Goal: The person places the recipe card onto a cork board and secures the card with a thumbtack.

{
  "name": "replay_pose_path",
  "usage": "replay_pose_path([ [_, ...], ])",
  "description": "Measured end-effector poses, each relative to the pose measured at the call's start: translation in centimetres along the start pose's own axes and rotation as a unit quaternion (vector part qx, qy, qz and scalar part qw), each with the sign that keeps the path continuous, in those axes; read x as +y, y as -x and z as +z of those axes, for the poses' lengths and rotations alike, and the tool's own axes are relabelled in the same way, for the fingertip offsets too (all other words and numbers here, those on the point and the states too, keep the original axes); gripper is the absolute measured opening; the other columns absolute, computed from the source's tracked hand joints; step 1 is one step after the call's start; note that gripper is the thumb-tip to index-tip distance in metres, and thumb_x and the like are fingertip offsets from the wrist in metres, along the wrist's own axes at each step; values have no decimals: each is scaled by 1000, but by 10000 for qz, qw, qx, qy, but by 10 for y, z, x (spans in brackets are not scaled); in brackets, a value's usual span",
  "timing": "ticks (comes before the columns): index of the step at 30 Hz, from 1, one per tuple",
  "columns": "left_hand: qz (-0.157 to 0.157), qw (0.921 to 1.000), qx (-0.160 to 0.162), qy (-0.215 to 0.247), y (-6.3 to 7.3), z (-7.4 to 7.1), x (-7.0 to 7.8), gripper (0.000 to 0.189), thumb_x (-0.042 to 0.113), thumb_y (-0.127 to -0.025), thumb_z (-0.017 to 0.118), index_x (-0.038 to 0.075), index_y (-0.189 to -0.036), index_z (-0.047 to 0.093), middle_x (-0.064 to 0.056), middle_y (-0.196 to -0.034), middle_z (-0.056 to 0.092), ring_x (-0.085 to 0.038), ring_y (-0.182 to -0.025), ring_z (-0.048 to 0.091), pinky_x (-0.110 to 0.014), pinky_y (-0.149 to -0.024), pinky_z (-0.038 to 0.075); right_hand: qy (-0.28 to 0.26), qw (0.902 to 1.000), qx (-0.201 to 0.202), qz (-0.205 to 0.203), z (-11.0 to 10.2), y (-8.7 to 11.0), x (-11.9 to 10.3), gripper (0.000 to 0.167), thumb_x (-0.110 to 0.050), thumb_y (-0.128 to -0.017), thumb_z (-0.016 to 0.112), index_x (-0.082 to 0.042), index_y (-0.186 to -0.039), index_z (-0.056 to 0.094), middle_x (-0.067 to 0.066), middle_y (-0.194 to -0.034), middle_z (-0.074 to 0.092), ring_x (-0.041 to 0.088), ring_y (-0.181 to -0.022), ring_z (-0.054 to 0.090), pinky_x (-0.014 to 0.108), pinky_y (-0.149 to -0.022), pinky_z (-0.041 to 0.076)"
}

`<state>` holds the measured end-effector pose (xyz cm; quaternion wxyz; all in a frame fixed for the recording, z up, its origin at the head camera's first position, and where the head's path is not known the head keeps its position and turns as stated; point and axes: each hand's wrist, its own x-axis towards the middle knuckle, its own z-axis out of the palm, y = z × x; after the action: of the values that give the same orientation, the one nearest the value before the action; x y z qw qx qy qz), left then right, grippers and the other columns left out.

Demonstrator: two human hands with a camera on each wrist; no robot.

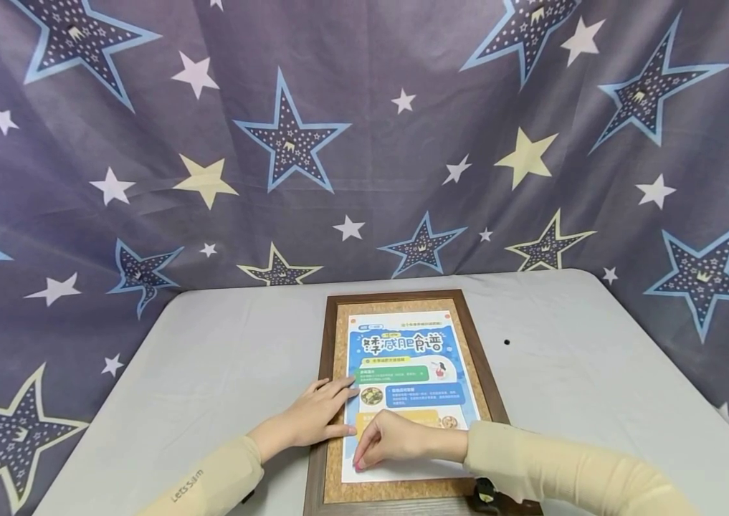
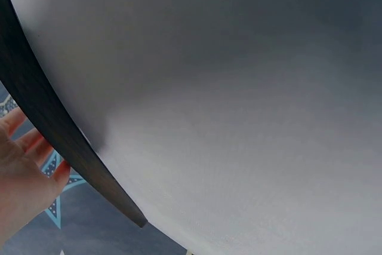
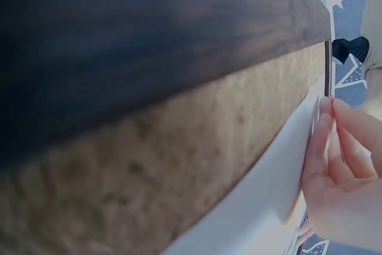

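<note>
A blue printed poster [image 1: 416, 460] lies on a cork board [image 1: 396, 491] with a dark wooden frame [image 1: 484, 358]. Orange pins show at the poster's two top corners. My right hand [image 1: 393, 438] pinches a small pink push pin [image 1: 357, 468] at the poster's lower left corner. In the right wrist view the pin's pink tip [image 3: 332, 98] peeks out between finger and thumb. My left hand [image 1: 319, 416] rests on the frame's left side, fingers straight and spread, with fingertips touching the poster's left edge. The left wrist view shows that hand [image 2: 30, 171] beyond the frame's side [image 2: 65, 129].
The board lies on a table covered with a pale grey cloth [image 1: 229, 358]. A small black dot [image 1: 507, 342] is on the cloth right of the frame. Behind the table hangs a purple-grey curtain [image 1: 370, 129] with stars.
</note>
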<state>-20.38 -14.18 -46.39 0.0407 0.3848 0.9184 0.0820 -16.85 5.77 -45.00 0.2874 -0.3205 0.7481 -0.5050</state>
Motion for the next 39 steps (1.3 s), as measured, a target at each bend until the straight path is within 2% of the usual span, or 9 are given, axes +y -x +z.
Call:
replay_pose_path([
  [6,13,10000,14,12,0,1,0,66,52,-85,48,7,-132,39,-13,-141,29,-23,-129,27,-47,-103,20,16,9999,-54,-84,2,-1,-1,6,5,-74,65,7,-77,69,17,-73,66,-2,-53,52,9,-46,36],
  [14,15,10000,19,-19,0,1,0,65,51,-85,49,7,-132,39,-13,-141,30,-23,-129,28,-47,-103,20,-244,9995,-26,186,6,-5,-2,6,5,-75,64,8,-76,68,19,-72,66,3,-48,52,11,-45,42],
  [22,63,10000,6,60,0,0,0,65,51,-85,48,6,-132,39,-14,-141,29,-23,-129,27,-48,-103,20,-202,9994,-25,265,11,-7,-3,6,6,-75,63,9,-75,68,21,-71,65,2,-45,49,10,-43,39],
  [29,75,10000,41,33,0,0,-1,67,54,-85,45,7,-132,39,-13,-140,30,-23,-128,28,-48,-103,21,232,9995,-15,225,13,-6,-7,9,7,-75,61,6,-74,69,16,-69,66,-2,-43,45,9,-43,37],
  [34,91,9999,45,20,1,0,0,68,55,-85,45,7,-132,39,-14,-140,30,-24,-128,28,-48,-102,21,677,9976,-141,33,11,-7,-10,9,7,-75,60,6,-74,69,15,-66,66,-4,-41,38,9,-41,30],
  [39,130,9999,54,24,1,-1,0,67,53,-85,45,6,-132,39,-14,-140,30,-24,-128,28,-48,-102,21,789,9965,-279,35,10,-8,-12,8,7,-75,61,6,-75,69,15,-65,65,-5,-40,35,9,-40,26],
])
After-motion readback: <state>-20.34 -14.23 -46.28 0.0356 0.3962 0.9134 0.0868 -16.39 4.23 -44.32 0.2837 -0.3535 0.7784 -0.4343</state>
